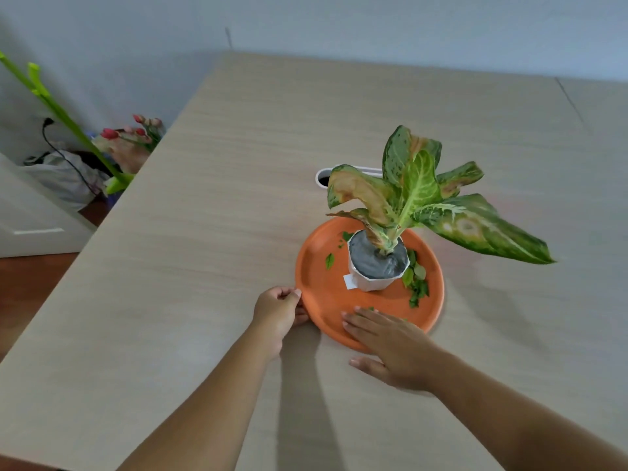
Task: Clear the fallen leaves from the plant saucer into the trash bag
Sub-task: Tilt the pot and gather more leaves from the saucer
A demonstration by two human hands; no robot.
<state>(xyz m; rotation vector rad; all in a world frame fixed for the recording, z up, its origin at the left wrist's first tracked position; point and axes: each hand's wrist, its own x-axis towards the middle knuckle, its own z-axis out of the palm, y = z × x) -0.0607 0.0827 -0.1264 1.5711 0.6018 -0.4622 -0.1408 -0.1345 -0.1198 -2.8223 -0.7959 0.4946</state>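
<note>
An orange saucer (319, 300) lies on the light wooden table, with a white pot (372, 280) and its leafy plant (418, 195) standing in the middle. Small green fallen leaves (416, 283) are scattered on the saucer to the right of the pot, and a few more leaves (329, 261) lie to its left. My left hand (278, 309) grips the saucer's left rim between thumb and fingers. My right hand (390, 345) lies flat over the near rim, fingers spread, fingertips touching a leaf scrap. No trash bag shows on the table.
Behind the plant a white oval container (323, 178) with a dark inside stands on the table. On the floor at the left are a white plastic bag (61, 178), a black cable, a green stick and artificial flowers (136, 137). The table's left edge runs diagonally.
</note>
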